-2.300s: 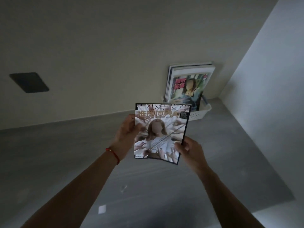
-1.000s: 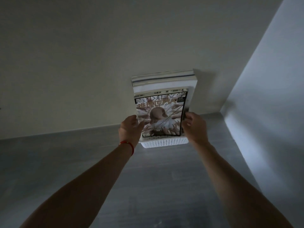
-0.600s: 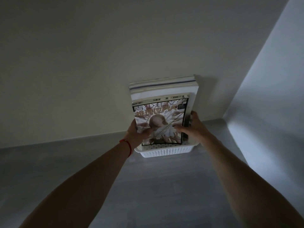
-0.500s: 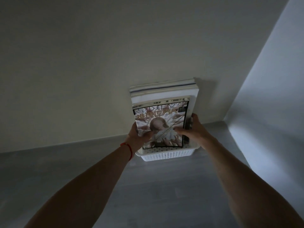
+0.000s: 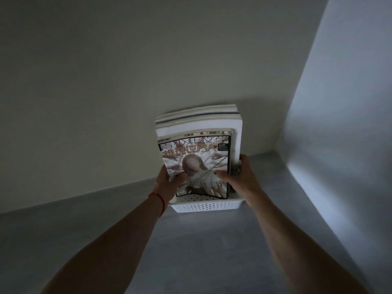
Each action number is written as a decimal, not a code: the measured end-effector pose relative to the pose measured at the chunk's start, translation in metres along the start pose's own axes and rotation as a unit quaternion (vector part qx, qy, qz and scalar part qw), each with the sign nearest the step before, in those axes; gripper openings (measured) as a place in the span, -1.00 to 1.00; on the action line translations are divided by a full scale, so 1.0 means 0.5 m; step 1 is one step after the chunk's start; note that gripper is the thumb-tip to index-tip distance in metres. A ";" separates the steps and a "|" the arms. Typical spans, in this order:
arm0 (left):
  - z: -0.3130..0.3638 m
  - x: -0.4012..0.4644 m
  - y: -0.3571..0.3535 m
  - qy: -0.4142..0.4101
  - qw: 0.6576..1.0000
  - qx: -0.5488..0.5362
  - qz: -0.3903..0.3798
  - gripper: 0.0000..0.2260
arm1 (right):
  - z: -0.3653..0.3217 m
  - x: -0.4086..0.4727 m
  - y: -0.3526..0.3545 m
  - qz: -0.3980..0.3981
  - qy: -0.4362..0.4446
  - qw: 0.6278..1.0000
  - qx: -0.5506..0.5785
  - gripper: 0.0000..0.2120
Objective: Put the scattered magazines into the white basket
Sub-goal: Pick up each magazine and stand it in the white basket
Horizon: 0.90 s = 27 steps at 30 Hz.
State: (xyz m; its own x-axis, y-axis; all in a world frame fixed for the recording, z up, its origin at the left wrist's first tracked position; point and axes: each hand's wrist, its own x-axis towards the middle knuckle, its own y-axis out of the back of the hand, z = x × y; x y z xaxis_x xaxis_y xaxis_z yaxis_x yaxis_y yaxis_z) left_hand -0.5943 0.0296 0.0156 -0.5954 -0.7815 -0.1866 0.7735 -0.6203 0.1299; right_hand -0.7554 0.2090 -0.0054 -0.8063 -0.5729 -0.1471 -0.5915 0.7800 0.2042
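Both hands are clamped on one magazine that stands upright in the white basket, its cover toward the camera. The left hand grips its edge at 9 o'clock, the right hand its edge at 3 o'clock, thumb on the cover. Behind it, at 12 o'clock, taller magazines stand in the same basket against the wall. The basket rests on the grey surface near the corner.
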 end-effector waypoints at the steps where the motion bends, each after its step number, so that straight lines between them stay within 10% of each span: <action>1: -0.001 -0.007 0.003 -0.003 1.000 0.005 -0.007 -0.72 | 0.002 -0.020 0.000 0.014 0.004 1.000 -0.003 -0.28; 13: -0.008 -0.109 0.026 -0.021 0.983 0.083 -0.162 -0.78 | 0.018 -0.302 -0.006 0.184 -0.033 0.982 -0.023 -0.36; 27: -0.004 -0.280 -0.108 -0.063 0.889 0.176 -0.419 -0.61 | 0.067 -0.671 0.006 0.424 -0.096 0.900 0.036 -0.33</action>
State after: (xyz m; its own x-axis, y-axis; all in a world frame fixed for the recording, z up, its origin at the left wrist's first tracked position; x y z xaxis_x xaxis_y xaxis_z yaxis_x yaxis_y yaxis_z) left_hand -0.5522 0.1726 0.0327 -0.9670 -0.0236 -0.2538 -0.0550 -0.9530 0.2980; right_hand -0.4867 0.4117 0.0121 -0.9490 0.2855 -0.1338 0.2442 0.9340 0.2606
